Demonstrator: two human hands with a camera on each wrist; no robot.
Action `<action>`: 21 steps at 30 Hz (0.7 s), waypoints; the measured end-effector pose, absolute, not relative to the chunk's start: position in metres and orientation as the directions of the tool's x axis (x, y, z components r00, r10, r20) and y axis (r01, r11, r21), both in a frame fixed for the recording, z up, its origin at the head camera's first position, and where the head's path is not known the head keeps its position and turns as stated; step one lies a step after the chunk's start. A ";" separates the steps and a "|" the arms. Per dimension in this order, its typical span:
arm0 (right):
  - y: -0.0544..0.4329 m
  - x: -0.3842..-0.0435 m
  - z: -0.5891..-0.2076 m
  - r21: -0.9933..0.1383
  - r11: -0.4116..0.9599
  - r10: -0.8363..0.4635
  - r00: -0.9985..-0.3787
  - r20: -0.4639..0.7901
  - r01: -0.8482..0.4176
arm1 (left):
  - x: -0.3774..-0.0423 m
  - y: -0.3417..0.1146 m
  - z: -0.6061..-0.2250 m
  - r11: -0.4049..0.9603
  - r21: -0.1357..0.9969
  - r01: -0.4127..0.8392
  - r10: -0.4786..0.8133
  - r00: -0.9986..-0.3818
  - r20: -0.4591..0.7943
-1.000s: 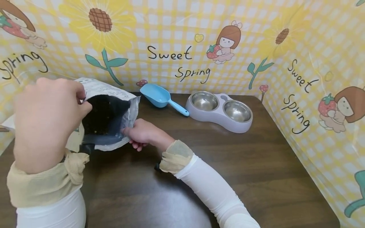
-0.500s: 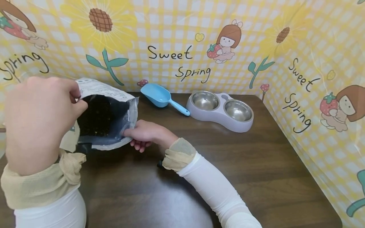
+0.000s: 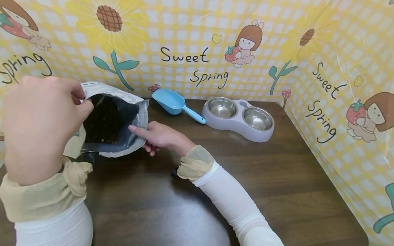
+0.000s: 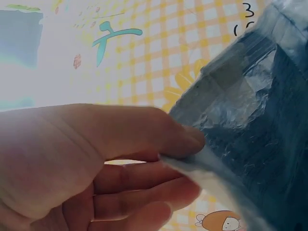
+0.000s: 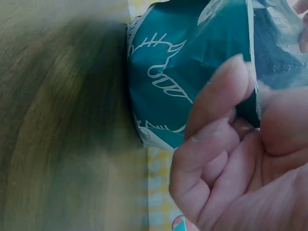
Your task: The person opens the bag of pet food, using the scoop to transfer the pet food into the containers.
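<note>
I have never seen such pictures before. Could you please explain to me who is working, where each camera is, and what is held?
There is no machine here: a person works with a bare left hand and a bare right hand. The wide picture comes from a camera on the head, looking forward and down; the two closer ones come from a camera on each wrist. Both hands grip the rim of an open, soft teal-and-white bag. Inside are dark, grainy-looking contents, which I cannot identify. On the brown wood-patterned table are a light blue scoop and a pale lilac double stand holding two round steel bowls. Behind is a yellow-and-white checked cloth.
</note>
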State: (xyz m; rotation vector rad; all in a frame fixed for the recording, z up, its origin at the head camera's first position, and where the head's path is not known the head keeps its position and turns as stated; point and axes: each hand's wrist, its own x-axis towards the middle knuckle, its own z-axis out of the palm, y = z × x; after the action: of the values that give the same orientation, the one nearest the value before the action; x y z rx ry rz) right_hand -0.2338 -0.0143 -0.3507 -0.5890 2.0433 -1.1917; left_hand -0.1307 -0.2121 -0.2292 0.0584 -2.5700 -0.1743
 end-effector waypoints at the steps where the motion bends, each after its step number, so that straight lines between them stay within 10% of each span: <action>1: -0.015 -0.234 -0.350 -0.883 0.467 -0.671 -0.666 -0.325 -0.041 | -0.131 -0.212 -0.229 0.991 0.137 -0.008 -0.079 -0.845 0.528; 21: -0.009 -0.236 -0.351 -0.838 0.532 -0.699 -0.622 -0.353 -0.122 | -0.134 -0.216 -0.231 0.980 0.200 -0.005 -0.103 -0.871 0.481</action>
State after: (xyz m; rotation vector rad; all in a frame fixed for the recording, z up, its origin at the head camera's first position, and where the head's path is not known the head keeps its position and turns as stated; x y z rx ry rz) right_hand -0.2361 -0.0095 -0.3508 -0.6629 2.0743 -1.0625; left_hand -0.1342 -0.2158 -0.2308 0.0762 -2.6164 -0.2620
